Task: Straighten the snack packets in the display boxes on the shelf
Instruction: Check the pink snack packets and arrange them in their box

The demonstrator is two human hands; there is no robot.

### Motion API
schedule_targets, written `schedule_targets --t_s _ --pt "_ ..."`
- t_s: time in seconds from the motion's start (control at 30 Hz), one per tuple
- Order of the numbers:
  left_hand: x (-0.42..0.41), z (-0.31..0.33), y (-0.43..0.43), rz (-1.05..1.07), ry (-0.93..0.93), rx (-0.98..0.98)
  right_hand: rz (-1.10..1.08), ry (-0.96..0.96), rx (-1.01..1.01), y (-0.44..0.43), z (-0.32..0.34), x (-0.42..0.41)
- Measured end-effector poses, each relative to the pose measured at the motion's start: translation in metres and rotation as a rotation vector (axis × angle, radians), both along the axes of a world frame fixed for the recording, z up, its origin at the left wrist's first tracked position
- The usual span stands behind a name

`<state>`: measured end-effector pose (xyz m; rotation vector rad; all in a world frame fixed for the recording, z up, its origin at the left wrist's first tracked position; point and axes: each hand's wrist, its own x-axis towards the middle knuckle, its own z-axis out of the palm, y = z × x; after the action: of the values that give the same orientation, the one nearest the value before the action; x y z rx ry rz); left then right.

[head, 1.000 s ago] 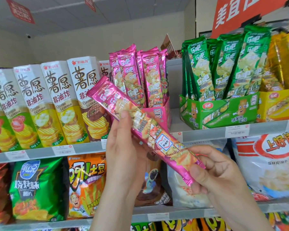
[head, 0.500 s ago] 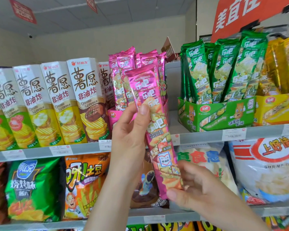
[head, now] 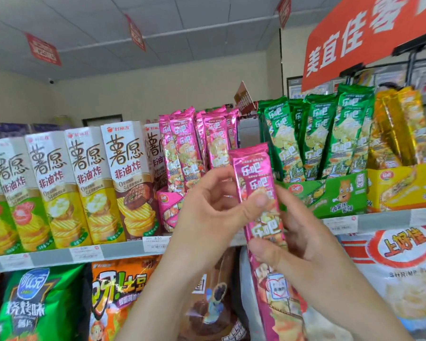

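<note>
Held pink packet [head: 253,173]: upright with a slight lean, top end up, in front of the shelf; it sits in the gap between the pink display box and the green display box, and its top seal reaches about half the height of the packets standing behind it.
Left hand [head: 207,217]: grips the held pink packet around its upper middle, thumb flat on the printed front, the other fingers curled at its left edge.
Right hand [head: 312,254]: grips the same packet lower down, thumb across the front, fingers wrapped behind it.
Pink display box [head: 169,205]: on the upper shelf, partly hidden by the left hand; its pink packets [head: 182,148] stand upright, some tilted against each other.
Green display box [head: 330,193]: just right of the held packet, with green packets [head: 317,134] leaning at mixed angles.
Yellow display box [head: 399,185]: touching the green box's right side, holding gold packets [head: 401,124].
Tall chip cartons [head: 128,183]: a row standing left of the pink box.
Shelf [head: 54,257]: grey front rail with price tags.
Lower shelf: a green bag [head: 35,303], an orange bag [head: 118,296] and a white shrimp-chip bag [head: 399,267].
Orange sign [head: 354,38]: above the green and gold packets.
</note>
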<state>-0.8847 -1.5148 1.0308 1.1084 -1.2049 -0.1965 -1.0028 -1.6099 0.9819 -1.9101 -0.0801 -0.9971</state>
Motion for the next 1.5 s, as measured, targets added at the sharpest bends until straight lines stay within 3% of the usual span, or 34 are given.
schedule_targets --t_s 0.1,0.23,0.33,0.4,0.57,0.67,0.77,0.83,0.97,1.2,1.43,1.5 --pt "0.003 0.016 -0.003 0.084 0.007 -0.094 -0.103 0.028 -0.125 0.009 0.001 0.002" --pt "0.000 0.030 -0.007 0.147 -0.205 -0.152 -0.142 -0.036 -0.073 0.017 0.007 0.007" --pt "0.005 0.045 -0.008 0.174 -0.328 -0.091 -0.088 -0.122 -0.033 0.007 0.019 0.011" --pt "0.010 0.060 -0.004 0.226 -0.534 -0.038 -0.110 -0.131 -0.048 0.001 0.031 0.014" --pt "0.037 0.111 0.004 0.758 -0.958 -0.227 -0.277 -0.220 -0.149 -0.016 0.076 0.011" --pt "0.056 0.131 -0.006 0.908 -1.120 0.057 -0.415 -0.336 -0.228 -0.025 0.105 0.006" --pt "0.070 0.132 -0.024 0.922 -1.306 0.367 -0.537 -0.412 -0.300 -0.034 0.131 0.006" --pt "0.074 0.129 -0.032 0.913 -1.362 0.459 -0.588 -0.441 -0.343 -0.040 0.146 0.010" --pt "0.083 0.123 -0.039 0.864 -1.366 0.464 -0.608 -0.519 -0.321 -0.048 0.163 0.022" --pt "0.086 0.118 -0.012 0.798 -1.216 0.134 -0.652 -0.682 -0.350 -0.041 0.182 0.051" --pt "0.087 0.111 0.003 0.592 -0.971 0.014 -0.475 -0.396 -0.405 -0.036 0.155 0.101" --pt "0.090 0.110 0.002 0.601 -0.975 -0.002 -0.413 -0.274 -0.420 -0.041 0.141 0.112"
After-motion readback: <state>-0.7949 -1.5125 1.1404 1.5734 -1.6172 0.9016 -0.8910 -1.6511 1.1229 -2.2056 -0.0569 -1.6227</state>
